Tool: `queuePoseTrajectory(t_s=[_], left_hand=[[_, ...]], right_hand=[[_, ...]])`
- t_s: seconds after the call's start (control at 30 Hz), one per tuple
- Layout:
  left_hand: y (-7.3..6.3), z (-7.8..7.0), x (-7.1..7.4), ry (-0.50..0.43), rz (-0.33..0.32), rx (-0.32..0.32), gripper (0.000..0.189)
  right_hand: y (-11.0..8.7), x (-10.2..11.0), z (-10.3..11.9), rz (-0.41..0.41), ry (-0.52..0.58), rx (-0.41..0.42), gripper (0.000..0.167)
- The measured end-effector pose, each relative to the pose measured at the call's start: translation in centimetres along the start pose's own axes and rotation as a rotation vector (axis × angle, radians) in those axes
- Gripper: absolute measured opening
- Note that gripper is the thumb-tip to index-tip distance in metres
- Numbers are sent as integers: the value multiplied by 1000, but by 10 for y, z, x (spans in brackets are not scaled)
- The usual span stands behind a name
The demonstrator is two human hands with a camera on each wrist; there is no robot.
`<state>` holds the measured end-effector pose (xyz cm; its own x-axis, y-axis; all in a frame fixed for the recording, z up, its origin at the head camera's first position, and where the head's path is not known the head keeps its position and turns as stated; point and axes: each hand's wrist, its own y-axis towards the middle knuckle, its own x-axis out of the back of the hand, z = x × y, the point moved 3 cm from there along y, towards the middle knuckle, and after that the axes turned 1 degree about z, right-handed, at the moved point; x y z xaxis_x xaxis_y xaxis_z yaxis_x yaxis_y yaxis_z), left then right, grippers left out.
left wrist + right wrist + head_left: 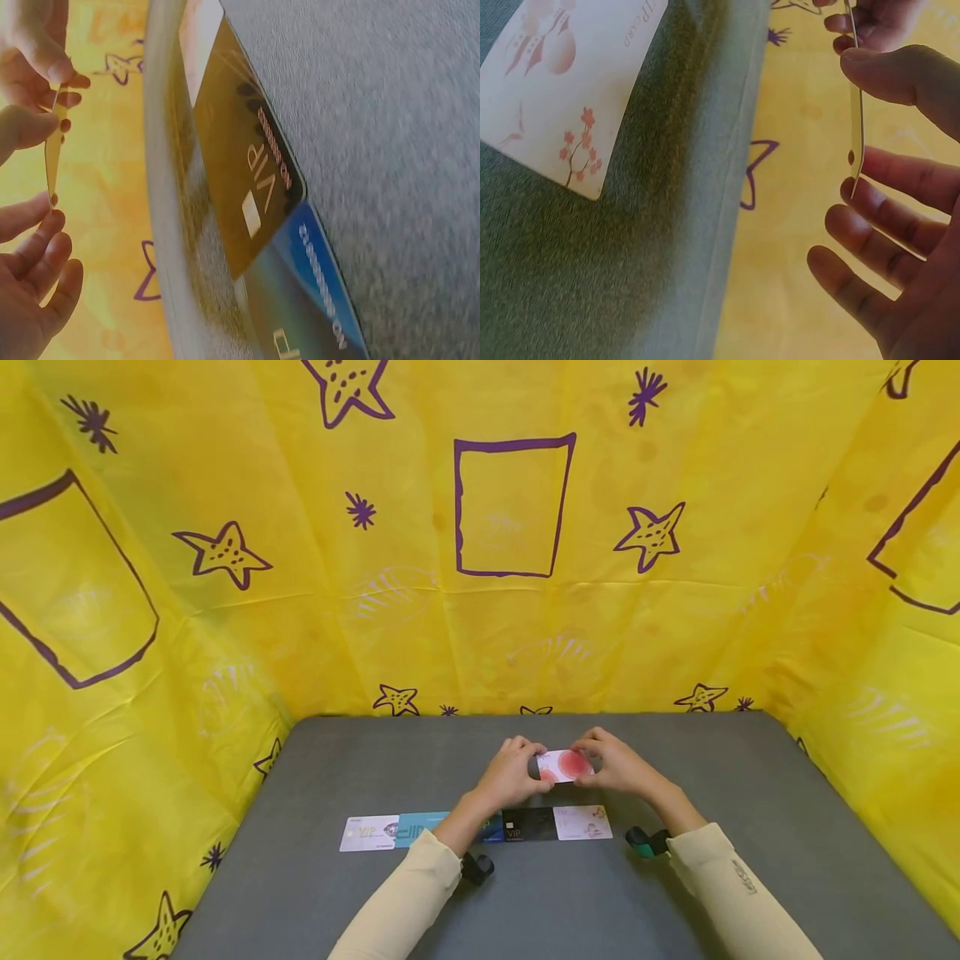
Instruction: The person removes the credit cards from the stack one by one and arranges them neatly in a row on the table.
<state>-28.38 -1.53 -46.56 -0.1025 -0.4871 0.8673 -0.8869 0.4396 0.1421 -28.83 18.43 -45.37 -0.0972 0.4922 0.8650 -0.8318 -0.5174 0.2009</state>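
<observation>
Both hands hold up a white card with red circles (567, 765), one at each short end, over the back part of the table. My left hand (513, 774) pinches its left end between thumb and fingers. At the other end the right hand (617, 766) does the same. Seen edge-on in the right wrist view, the card (857, 112) lies between the thumb and fingertips, with the outer fingers (847, 285) spread apart. In the left wrist view it is a thin edge (52, 161) too.
Nearer the person, a row of cards lies overlapping on the grey table (360, 910): a white VIP card (366, 833), a teal card (417, 827), a blue card (493, 829), a black VIP card (529, 825) and a pale floral card (585, 823). A yellow patterned cloth (510, 635) surrounds the table.
</observation>
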Motion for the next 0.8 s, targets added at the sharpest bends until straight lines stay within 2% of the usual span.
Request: queuePoseTrajectory(t_s=[0.4,0.8], left_hand=[[-1,-16,-15,-21,-20,-26,54],[-2,-22,-29,-28,9,-12,53]], right_hand=[[-16,8,-9,-2,8,-28,47],[-32,4,-15,-5,16,-53,45]])
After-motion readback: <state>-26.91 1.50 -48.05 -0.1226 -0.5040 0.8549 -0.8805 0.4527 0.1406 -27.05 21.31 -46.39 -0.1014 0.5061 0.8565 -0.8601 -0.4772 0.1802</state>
